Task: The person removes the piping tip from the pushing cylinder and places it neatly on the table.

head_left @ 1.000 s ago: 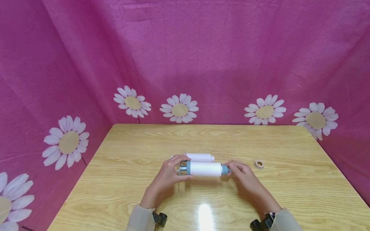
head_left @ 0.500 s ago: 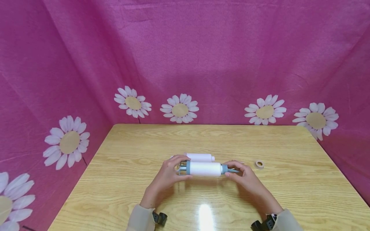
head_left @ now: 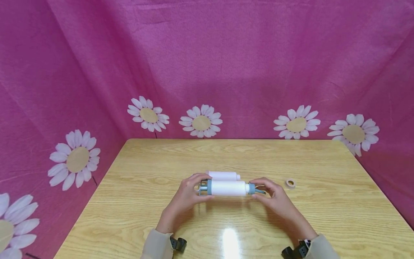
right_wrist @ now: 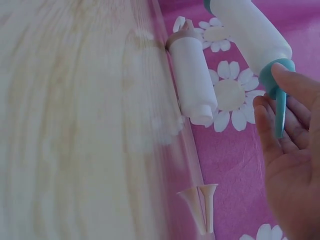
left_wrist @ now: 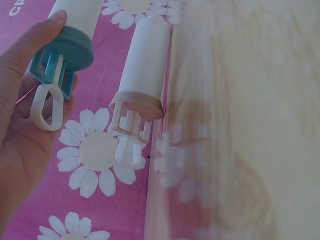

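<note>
A white icing syringe [head_left: 228, 188] with a teal end cap lies level between my hands, held over the table. My left hand [head_left: 187, 190] grips its left end, thumb and fingers on the teal cap [left_wrist: 74, 47]; the white plunger loop [left_wrist: 47, 107] sticks out below it in the left wrist view. At the other end my right hand [head_left: 270, 192] pinches the teal nozzle [head_left: 252, 189] by its wide collar. A white neck shows between barrel and nozzle. The nozzle's thin tip [right_wrist: 280, 115] points into the right palm.
Behind it, a second white syringe [head_left: 223, 176] with a beige cap [right_wrist: 184, 37] lies on the wooden table [head_left: 155, 162]. A small beige nozzle [right_wrist: 209, 205] stands to the right, ring-like from above [head_left: 290, 183]. A pink flowered cloth [head_left: 226, 72] hangs behind.
My right fingers have shifted their hold along the nozzle to its collar. More white neck shows between barrel and nozzle, and the barrel has moved slightly left.
</note>
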Demonstrator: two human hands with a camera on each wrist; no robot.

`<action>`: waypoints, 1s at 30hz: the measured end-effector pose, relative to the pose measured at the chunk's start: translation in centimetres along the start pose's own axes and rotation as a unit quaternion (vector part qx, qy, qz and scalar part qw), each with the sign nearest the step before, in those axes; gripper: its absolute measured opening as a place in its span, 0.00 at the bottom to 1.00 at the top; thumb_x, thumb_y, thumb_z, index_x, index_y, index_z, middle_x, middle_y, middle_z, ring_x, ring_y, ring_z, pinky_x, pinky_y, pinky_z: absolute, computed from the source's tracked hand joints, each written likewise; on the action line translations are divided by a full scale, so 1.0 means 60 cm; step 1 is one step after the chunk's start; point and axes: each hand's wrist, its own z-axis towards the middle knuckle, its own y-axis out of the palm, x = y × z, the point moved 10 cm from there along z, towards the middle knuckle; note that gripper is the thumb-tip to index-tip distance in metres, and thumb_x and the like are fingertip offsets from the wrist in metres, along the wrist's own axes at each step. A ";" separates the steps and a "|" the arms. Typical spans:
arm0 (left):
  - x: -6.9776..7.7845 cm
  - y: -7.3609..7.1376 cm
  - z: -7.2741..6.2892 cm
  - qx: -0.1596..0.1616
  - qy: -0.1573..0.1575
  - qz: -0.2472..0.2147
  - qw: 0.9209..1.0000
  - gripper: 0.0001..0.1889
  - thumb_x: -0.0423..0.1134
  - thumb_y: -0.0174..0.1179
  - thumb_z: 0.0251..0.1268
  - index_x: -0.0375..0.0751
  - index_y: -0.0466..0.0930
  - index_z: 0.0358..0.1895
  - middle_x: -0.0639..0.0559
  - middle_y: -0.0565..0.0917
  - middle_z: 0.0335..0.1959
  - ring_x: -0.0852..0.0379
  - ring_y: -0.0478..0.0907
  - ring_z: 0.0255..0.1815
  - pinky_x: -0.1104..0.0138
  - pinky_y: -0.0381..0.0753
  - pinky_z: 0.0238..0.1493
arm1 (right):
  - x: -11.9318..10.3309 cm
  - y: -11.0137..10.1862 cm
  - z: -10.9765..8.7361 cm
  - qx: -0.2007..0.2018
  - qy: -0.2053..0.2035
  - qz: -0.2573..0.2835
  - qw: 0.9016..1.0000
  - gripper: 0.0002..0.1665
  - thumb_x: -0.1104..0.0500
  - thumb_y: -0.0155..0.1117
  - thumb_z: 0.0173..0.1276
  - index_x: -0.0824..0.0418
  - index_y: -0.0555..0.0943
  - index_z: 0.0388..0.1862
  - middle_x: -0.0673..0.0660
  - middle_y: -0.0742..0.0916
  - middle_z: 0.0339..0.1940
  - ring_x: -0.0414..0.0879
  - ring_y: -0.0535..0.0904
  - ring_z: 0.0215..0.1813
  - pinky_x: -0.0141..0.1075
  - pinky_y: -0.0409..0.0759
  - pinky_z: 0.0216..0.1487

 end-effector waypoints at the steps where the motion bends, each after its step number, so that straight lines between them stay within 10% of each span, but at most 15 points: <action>1: -0.001 0.000 0.000 0.000 -0.004 -0.002 1.000 0.29 0.42 0.77 0.47 0.41 0.80 0.56 0.42 0.81 0.61 0.47 0.78 0.62 0.55 0.83 0.56 | 0.001 -0.002 -0.001 0.001 0.003 0.000 1.000 0.22 0.69 0.67 0.63 0.65 0.78 0.56 0.45 0.84 0.52 0.28 0.80 0.52 0.27 0.80 0.58; 30: -0.046 0.025 -0.015 -0.070 -0.077 0.024 0.994 0.29 0.44 0.76 0.49 0.42 0.79 0.57 0.48 0.81 0.61 0.48 0.76 0.62 0.51 0.77 0.63 | 0.011 -0.020 -0.005 0.013 0.012 0.008 1.000 0.20 0.71 0.66 0.63 0.68 0.78 0.55 0.39 0.83 0.48 0.28 0.79 0.50 0.24 0.79 0.55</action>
